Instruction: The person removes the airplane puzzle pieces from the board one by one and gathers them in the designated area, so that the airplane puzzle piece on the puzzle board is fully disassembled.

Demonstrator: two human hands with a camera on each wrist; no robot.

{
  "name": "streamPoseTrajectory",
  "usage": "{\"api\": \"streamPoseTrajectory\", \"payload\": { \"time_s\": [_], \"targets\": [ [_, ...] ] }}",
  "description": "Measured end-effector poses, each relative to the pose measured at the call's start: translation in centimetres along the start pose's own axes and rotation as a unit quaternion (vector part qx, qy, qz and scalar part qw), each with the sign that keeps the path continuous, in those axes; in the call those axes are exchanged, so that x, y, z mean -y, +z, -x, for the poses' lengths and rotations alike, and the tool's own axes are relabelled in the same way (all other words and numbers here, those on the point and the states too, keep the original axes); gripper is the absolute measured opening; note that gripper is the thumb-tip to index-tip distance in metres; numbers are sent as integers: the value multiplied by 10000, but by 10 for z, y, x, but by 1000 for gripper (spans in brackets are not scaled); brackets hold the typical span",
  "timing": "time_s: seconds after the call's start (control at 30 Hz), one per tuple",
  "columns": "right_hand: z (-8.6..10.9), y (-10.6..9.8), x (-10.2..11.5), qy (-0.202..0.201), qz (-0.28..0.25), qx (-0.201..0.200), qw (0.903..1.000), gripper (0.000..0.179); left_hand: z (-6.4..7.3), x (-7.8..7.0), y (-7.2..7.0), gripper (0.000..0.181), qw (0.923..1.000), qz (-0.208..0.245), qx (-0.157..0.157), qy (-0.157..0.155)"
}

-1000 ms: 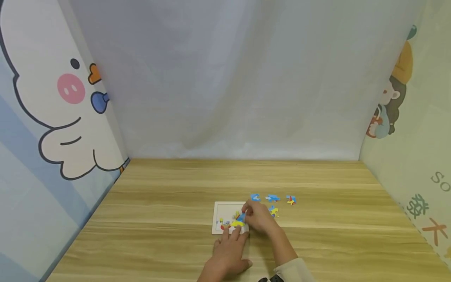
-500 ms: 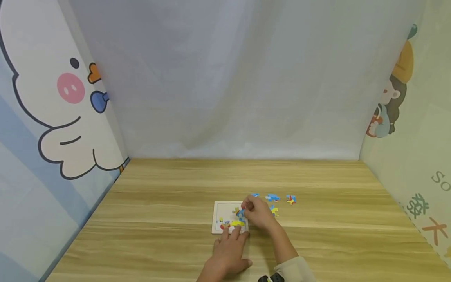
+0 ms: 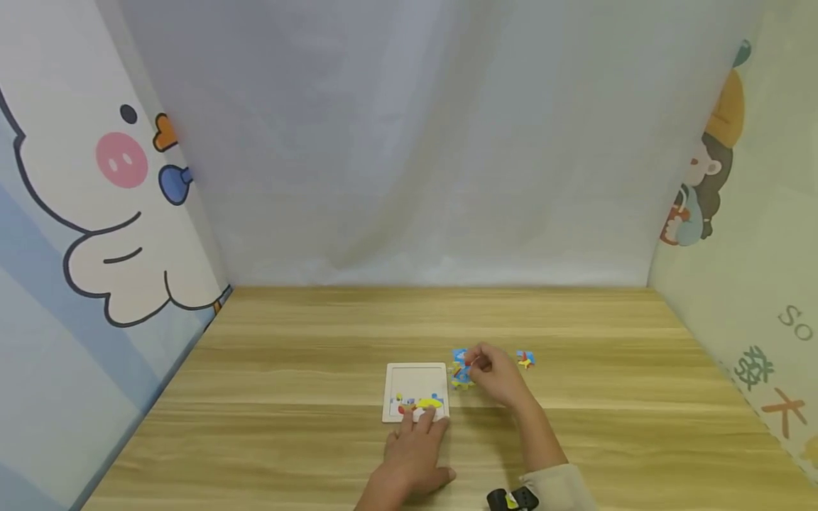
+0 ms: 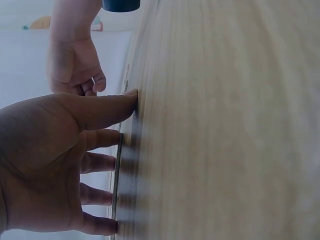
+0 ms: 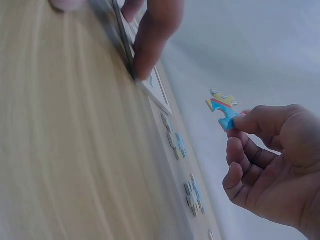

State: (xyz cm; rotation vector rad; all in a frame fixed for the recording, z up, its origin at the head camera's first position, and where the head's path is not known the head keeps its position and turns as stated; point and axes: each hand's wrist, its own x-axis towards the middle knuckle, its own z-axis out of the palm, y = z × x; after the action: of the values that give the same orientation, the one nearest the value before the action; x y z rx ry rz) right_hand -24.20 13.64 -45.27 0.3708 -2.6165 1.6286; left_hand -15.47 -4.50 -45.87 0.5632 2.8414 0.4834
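My right hand (image 3: 501, 376) pinches a blue and yellow jigsaw piece (image 5: 223, 108) with a red stripe between thumb and fingertips, to the right of the puzzle tray. In the right wrist view the piece is raised clear of the table. The white square puzzle tray (image 3: 417, 365) has several pieces along its near side, among them a yellow one (image 3: 429, 403). My left hand (image 3: 414, 454) rests its extended fingers on the tray's near edge, thumb spread to the side. In the left wrist view, those fingers (image 4: 97, 195) touch the tray's rim.
A loose blue, red and yellow piece (image 3: 525, 359) lies on the wooden table (image 3: 287, 369) at right. Another blue piece (image 3: 459, 354) lies near the tray's far right corner. My right hand covers part of the loose pieces. A pale curtain (image 3: 409, 142) hangs behind the table.
My right hand has moved right, away from the tray, carrying the blue and yellow jigsaw piece off it. My left hand stays on the tray's near edge.
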Motion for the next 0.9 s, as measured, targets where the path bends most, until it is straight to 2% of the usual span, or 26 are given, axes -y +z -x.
{"api": "streamPoseTrajectory", "payload": {
  "time_s": [0.27,0.53,0.9],
  "targets": [
    [6,-12,-5,169,-26,-259,9995,13,2,0,0,69,9999,79,-71,50],
    [10,-26,-15,321,-31,-346,9989,13,2,3,2,70,9998,148,-124,89],
    [16,-46,-26,616,-102,-697,9956,17,1,2,0,70,9999,91,-64,103]
  ]
}}
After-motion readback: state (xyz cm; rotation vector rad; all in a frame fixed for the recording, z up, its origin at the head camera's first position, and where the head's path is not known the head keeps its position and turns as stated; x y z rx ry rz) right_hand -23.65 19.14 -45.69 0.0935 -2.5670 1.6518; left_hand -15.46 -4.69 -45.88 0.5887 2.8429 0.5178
